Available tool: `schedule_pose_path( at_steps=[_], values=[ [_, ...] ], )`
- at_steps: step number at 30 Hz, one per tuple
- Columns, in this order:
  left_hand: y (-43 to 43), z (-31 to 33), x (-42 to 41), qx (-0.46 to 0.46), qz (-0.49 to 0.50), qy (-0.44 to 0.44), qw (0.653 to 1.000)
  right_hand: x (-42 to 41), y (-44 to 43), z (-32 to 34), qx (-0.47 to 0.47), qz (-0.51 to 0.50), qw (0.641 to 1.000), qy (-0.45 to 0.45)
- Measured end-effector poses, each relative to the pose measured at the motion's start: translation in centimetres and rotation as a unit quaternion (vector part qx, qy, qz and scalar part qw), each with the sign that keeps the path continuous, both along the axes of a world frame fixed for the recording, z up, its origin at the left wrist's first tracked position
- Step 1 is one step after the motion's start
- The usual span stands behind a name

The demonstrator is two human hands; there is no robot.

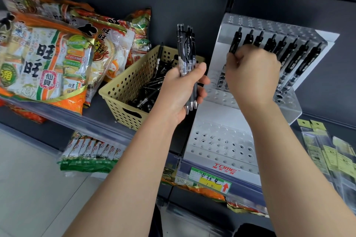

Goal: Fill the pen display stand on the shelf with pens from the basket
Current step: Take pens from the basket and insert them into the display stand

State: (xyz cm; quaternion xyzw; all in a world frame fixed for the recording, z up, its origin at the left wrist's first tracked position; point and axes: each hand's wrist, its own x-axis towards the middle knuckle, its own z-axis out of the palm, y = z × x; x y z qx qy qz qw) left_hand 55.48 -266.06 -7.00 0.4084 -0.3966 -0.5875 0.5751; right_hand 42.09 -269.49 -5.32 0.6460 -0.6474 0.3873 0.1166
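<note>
Red "TOME" lettering marks the front lip of the clear pen display stand (217,113), which stands on the dark shelf (95,108) just right of the beige perforated basket (123,90) of black pens (150,90). The left hand (181,90) grips a bundle of pens (185,48) upright. The right hand (252,75) curls round one pen (236,41) in the stand's back row. Snack bags (44,59) printed 旺旺 仙貝 lie at the left. A green-and-yellow price tag (211,179) with handwriting and a red arrow sits on the shelf edge.

A shop — price tag (211,179), stocked snack bags (44,59)
</note>
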Motion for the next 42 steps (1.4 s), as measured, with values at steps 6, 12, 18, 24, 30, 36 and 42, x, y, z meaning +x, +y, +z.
schedule_pose_path(
  at_steps=[6,12,18,24,30,36,42],
  values=[
    [0.1,0.1,-0.2,0.005,-0.021,0.012,1.000,-0.2,0.6,-0.4,-0.008,0.029,0.997,-0.064],
    [0.0,0.0,-0.2,0.006,-0.020,-0.003,1.000,0.1,0.8,-0.3,-0.012,0.022,0.998,-0.062],
    [0.1,0.2,-0.3,-0.015,-0.036,-0.016,0.999,1.0,1.5,0.3,-0.014,0.101,0.987,-0.123],
    [0.2,0.3,0.0,-0.031,-0.053,-0.010,0.998,1.8,2.3,1.7,0.198,0.247,0.894,-0.316],
    [0.1,0.1,0.4,-0.007,-0.067,0.007,0.998,1.3,2.5,1.9,0.213,0.257,0.838,-0.431],
    [-0.1,0.0,0.5,0.010,-0.068,0.011,0.998,0.8,2.1,1.9,0.223,0.281,0.807,-0.469],
    [0.0,0.1,0.2,0.002,-0.060,-0.006,0.998,1.0,2.2,2.0,0.180,0.267,0.840,-0.437]
  ],
)
